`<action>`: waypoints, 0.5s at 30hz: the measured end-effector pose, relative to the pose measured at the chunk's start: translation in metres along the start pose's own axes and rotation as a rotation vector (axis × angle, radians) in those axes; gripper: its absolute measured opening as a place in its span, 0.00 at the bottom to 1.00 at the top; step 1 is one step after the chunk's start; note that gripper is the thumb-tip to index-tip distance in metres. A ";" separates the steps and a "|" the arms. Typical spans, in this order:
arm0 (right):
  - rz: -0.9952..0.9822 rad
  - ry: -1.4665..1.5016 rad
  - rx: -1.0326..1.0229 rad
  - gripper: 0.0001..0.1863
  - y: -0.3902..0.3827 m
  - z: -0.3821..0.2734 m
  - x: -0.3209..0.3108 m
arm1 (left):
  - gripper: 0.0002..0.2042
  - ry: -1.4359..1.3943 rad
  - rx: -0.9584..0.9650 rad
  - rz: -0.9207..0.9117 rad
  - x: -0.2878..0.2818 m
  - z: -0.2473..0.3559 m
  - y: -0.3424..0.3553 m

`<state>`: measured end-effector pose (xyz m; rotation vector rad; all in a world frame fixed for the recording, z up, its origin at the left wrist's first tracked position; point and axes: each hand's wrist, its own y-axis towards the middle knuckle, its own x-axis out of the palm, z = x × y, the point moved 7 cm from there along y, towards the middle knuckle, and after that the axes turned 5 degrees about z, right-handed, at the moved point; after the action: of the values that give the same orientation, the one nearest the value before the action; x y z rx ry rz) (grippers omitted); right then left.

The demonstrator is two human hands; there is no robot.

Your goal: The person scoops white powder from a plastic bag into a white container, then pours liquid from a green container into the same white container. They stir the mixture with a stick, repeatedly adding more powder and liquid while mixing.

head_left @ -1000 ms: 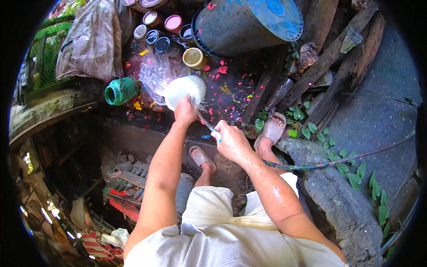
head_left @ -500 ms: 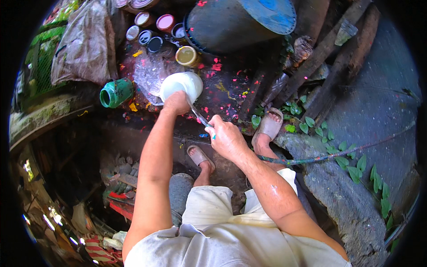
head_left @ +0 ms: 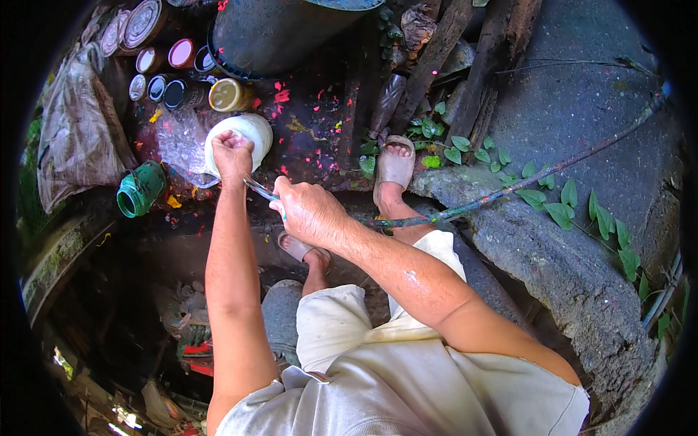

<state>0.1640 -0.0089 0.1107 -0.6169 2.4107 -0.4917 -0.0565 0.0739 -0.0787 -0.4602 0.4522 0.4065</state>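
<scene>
My left hand (head_left: 234, 154) is over a round white tub (head_left: 259, 136), its fingers curled together. Whether anything is pinched in them is too small to make out. My right hand (head_left: 311, 211) is wrapped around a long, paint-spattered pole (head_left: 480, 201). The pole's shiny metal front end (head_left: 260, 190) reaches to my left wrist, which hides its tip. From my right hand the pole runs back across my leg toward the far right. Beneath the tub lies a crumpled clear plastic sheet (head_left: 182, 143).
Several paint cans stand beyond the tub, including a yellowish one (head_left: 229, 95) and a pink one (head_left: 182, 53). A green jar (head_left: 142, 189) lies on its side to the left. A large dark drum (head_left: 280, 36) stands behind. Rough concrete (head_left: 542, 247) and leafy vines (head_left: 560, 214) are at right.
My left hand has turned, and its curled fingers now show above the tub. My right hand and the pole's metal end have moved nearer my left wrist. The whole view has shifted.
</scene>
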 end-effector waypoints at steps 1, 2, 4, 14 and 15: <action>0.000 0.005 0.004 0.15 0.001 0.000 0.000 | 0.23 -0.036 0.008 -0.097 0.001 0.002 -0.006; -0.002 0.009 0.006 0.15 0.001 0.001 -0.001 | 0.26 -0.072 0.015 -0.192 0.002 0.004 -0.011; -0.007 0.004 0.016 0.15 0.002 0.003 0.002 | 0.23 0.078 0.036 -0.332 -0.004 0.007 -0.012; -0.018 -0.076 0.017 0.13 0.008 0.007 0.013 | 0.20 0.105 -0.245 -0.097 0.000 -0.035 0.026; -0.028 -0.075 0.015 0.13 0.007 0.006 0.017 | 0.15 -0.328 -0.464 0.047 -0.007 -0.059 0.032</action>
<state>0.1538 -0.0138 0.0952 -0.6519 2.3280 -0.4893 -0.0958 0.0685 -0.1332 -0.8167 0.0448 0.6250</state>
